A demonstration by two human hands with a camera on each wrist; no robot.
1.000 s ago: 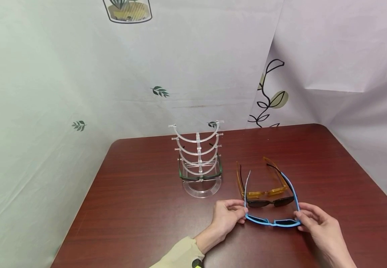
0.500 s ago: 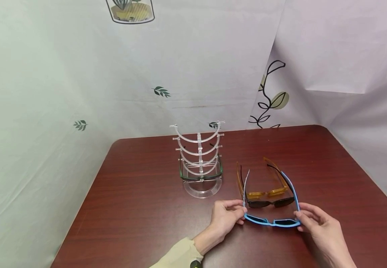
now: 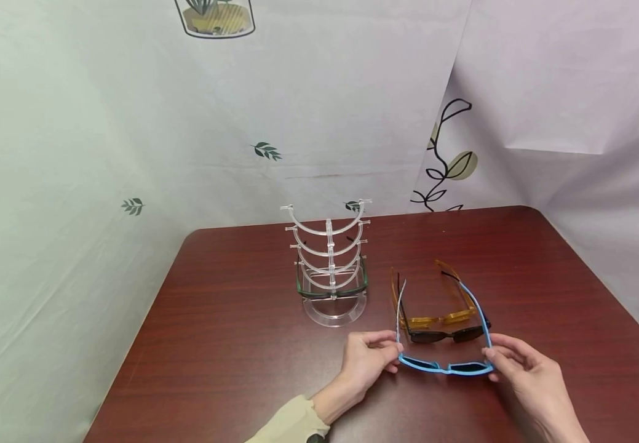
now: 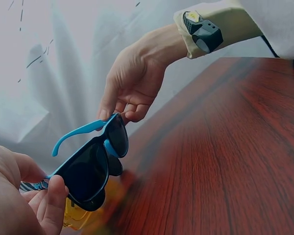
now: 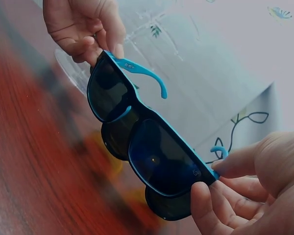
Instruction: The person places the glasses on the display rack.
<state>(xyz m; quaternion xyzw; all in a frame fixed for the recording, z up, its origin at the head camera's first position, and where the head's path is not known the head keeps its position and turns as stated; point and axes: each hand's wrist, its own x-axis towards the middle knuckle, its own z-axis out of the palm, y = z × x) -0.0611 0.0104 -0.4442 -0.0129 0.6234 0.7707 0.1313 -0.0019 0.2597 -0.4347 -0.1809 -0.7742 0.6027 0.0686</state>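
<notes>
A: Where are the blue sunglasses (image 3: 467, 368)?
B: At four o'clock from the clear rack (image 3: 329, 245), lenses toward the person, temples pointing to twelve. I can't tell whether they touch the desk (image 3: 230, 344).
A: What's hard to make out?
B: In the head view the dark lenses are thin slivers, and the fingers cover both outer corners. The temples overlap the black sunglasses (image 3: 428, 336), just beyond at twelve, and the amber glasses (image 3: 456, 316) behind those. In both wrist views the amber pair is mostly hidden and blurred.
A: And the grip?
B: The left hand (image 3: 369, 363), at nine o'clock, pinches one corner by the hinge, thumb and fingers closed to the frame's thickness. The right hand (image 3: 532, 375), at three, pinches the other corner just as narrowly.
A: Anything cut off?
B: The head view's bottom edge crops the right forearm, the pale left sleeve (image 3: 294, 421) and a dark object at its cuff.
A: Further out?
B: Green-rimmed glasses (image 3: 319, 295) sit low on the rack, at ten o'clock.
</notes>
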